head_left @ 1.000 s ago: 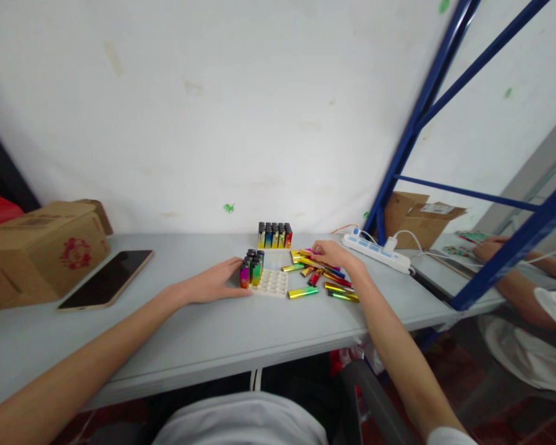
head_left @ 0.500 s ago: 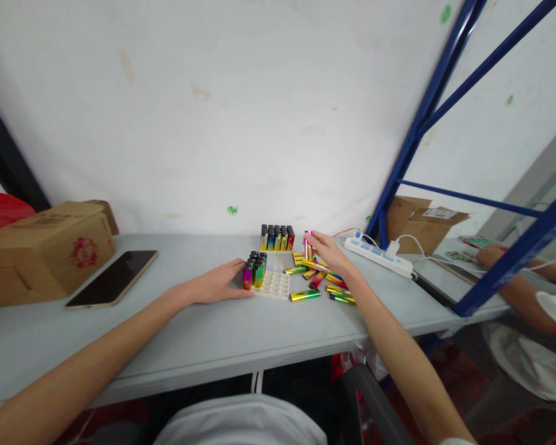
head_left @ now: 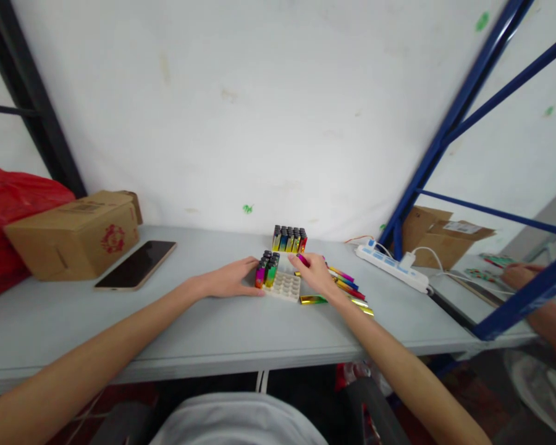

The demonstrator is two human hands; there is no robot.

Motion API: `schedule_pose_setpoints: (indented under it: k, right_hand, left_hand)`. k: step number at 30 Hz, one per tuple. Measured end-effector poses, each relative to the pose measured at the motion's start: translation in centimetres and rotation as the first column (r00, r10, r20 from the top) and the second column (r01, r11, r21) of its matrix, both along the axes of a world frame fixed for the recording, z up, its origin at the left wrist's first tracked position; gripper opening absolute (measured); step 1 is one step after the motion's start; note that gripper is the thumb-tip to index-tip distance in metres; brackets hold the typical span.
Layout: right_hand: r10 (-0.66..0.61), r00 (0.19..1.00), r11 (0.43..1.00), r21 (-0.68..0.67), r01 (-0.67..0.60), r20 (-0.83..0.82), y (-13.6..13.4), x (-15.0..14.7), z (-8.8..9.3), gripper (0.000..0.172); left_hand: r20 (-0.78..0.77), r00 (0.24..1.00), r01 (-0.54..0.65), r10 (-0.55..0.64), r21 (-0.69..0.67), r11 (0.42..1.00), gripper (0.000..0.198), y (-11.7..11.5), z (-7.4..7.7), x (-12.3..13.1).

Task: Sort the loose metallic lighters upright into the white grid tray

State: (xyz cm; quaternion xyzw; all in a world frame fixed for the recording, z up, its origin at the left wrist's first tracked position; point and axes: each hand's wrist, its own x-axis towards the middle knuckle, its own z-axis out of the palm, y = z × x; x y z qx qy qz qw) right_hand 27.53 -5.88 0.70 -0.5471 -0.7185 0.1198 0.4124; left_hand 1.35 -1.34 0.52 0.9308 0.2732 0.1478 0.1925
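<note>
My left hand (head_left: 231, 281) lies on the table against the left side of a white tray (head_left: 287, 287) with round holes, fingers curled along its edge. A cluster of upright colourful lighters (head_left: 267, 268) fills the tray's left part. My right hand (head_left: 312, 275) hovers over the tray's right side, pinching a pink lighter (head_left: 303, 259). Loose shiny lighters (head_left: 347, 287) lie scattered just right of the tray. Another full row of lighters (head_left: 289, 239) stands behind, near the wall.
A smartphone (head_left: 136, 266) lies left of centre, beside a cardboard box (head_left: 76, 232) and a red bag (head_left: 0, 210). A white power strip (head_left: 391, 267) with cables sits right, by a blue rack post (head_left: 449, 130). Another person's hand (head_left: 519, 275) works at the far right.
My right hand has lifted a pink lighter from the loose pile and carried it left over the tray. My left hand stayed on the tray. The camera view shifted slightly right.
</note>
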Motion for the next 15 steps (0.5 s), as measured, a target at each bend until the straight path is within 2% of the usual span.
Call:
schedule_pose_setpoints:
  k: [6, 11, 15]
  right_hand:
    - [-0.036, 0.997, 0.999, 0.034, 0.033, 0.07, -0.4, -0.4, -0.2, 0.035]
    - [0.0, 0.995, 0.999, 0.054, -0.006, 0.104, -0.6, -0.3, 0.0, 0.039]
    - [0.083, 0.988, 0.993, 0.07, -0.092, 0.128, -1.1, -0.3, 0.3, 0.037]
  left_hand:
    - [0.001, 1.0, 0.015, -0.015, 0.014, 1.0, 0.073, 0.1, -0.1, 0.0]
    - [-0.003, 1.0, 0.003, -0.003, 0.037, 0.999, 0.072, 0.2, -0.2, 0.1]
    - [-0.016, 1.0, 0.0, 0.0, 0.025, 1.0, 0.073, 0.2, -0.2, 0.1]
